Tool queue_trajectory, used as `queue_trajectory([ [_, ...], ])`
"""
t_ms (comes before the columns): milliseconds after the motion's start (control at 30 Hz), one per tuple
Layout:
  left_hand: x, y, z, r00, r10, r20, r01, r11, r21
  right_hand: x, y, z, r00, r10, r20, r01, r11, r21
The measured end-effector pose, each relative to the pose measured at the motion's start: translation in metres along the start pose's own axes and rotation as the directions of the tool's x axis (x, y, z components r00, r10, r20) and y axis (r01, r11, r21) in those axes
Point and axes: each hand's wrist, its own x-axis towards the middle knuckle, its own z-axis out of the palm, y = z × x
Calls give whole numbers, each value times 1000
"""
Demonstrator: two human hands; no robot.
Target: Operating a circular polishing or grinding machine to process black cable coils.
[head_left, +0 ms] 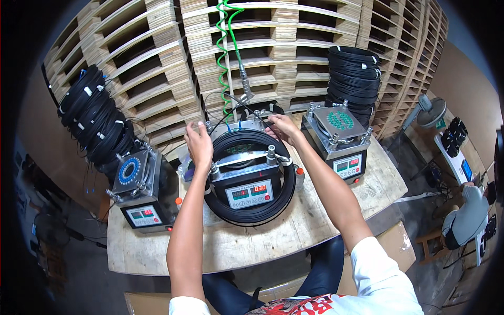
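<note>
A large coil of black cable [251, 216] hangs around the middle machine [249, 180], a metal box with a lit digital display. My left hand [199, 145] is at the coil's far left side, fingers apart, with nothing visible in it. On the far right side, my right hand [283, 129] has its fingers curled round a loose black cable [257, 113] that loops up from the coil. Two blue-tipped cable ends [240, 126] show at the back of the middle machine, between my hands. What lies under my right fingers is partly hidden.
Similar machines stand at left [137, 181] and right [338, 131] on the wooden table [252, 252]. Cable coils are stacked at far left [97, 115] and back right [354, 79]. A green spiral air hose [222, 58] with a metal nozzle hangs before wooden pallets [283, 50]. A person [467, 212] sits far right.
</note>
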Motion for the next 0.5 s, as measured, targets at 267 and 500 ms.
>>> queue_trajectory([
  [267,-6,7,-4,998,60,25,-60,998,16,53,-23,20,984,25,-176,-70,965,-252],
  [500,-4,8,1,996,68,59,-64,996,-62,91,6,2,996,32,-78,-27,997,72],
])
